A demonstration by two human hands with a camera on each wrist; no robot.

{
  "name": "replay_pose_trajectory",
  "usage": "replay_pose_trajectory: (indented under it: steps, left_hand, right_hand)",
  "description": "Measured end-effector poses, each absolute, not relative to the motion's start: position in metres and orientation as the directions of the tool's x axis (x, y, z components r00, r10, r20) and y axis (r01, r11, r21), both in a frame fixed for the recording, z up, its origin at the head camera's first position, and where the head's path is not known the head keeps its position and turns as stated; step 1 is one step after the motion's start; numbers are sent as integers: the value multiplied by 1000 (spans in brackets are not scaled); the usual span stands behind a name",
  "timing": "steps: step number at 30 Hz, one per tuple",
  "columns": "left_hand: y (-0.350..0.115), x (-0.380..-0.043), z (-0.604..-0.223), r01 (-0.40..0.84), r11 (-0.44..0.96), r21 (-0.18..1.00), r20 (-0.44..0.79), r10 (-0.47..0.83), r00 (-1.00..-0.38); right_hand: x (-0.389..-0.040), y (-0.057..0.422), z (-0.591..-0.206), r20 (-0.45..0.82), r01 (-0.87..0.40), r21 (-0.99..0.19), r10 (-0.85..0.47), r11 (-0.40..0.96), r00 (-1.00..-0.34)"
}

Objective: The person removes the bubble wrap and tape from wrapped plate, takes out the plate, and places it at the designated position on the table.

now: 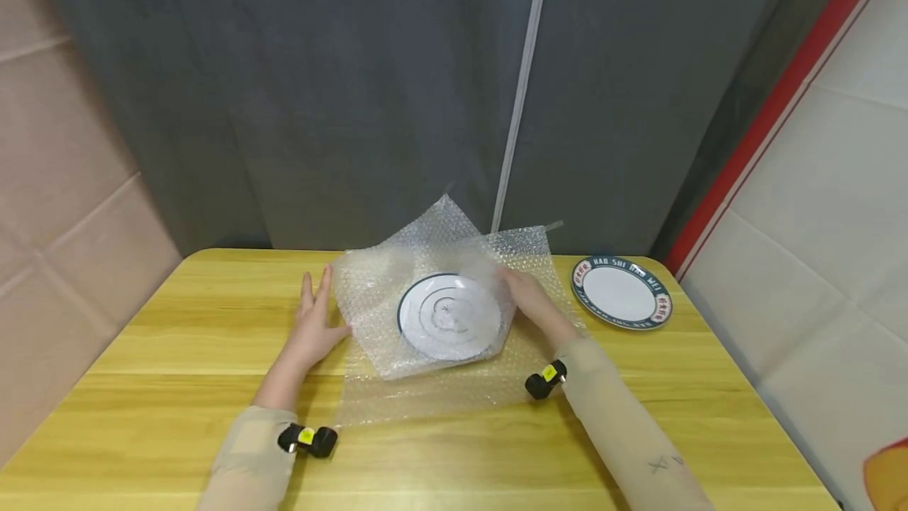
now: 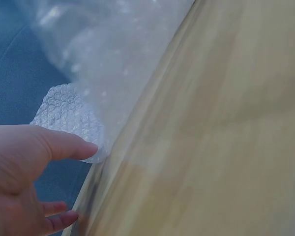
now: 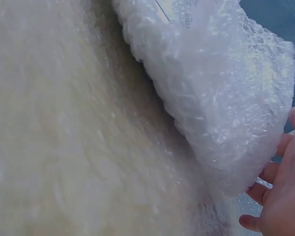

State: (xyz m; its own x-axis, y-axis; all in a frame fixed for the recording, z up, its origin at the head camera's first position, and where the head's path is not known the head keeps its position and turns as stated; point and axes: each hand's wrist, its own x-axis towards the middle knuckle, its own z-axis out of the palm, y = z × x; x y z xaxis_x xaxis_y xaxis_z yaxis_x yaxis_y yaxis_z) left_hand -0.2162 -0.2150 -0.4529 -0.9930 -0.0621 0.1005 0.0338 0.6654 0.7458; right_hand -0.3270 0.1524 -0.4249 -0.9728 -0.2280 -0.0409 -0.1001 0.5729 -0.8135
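A round plate (image 1: 448,317) with a dark rim lies in the middle of the table, seen through a layer of bubble wrap (image 1: 369,337). More of the clear sheet spreads beneath it, and loose corners stand up toward the back. My left hand (image 1: 317,330), fingers spread, is beside the wrap's left edge, its thumb reaching to that edge. On the other side, my right hand (image 1: 528,298) touches the folded wrap near the plate's right edge. In the right wrist view, the loosely bent fingers (image 3: 270,172) lie along the outside of the fold.
A second plate (image 1: 621,292), with a dark patterned rim and lettering, lies at the table's back right. A grey curtain (image 1: 355,101) hangs behind the wooden table (image 1: 177,385). Pale walls (image 1: 823,219) stand to both sides.
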Motion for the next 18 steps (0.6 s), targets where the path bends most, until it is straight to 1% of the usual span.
replay_pose_trajectory:
  steps: [5,10,14,18]
  left_hand:
    - [-215,-215,-453,34,683,729,124,-83,-989]
    - [-215,-215,-452,35,694,719,140,-95,-986]
    - [-215,-214,-450,32,705,709,127,-83,-988]
    - [-214,-213,-450,32,730,682,104,-54,-993]
  right_hand:
    - [-323,161,-421,-51,-87,-856,-250,509,-967]
    - [-321,172,-422,-15,-124,-841,-252,527,-968]
    - [-319,179,-421,-21,-96,-845,-213,525,-977]
    - [-319,187,-422,6,-132,-870,-257,475,-966]
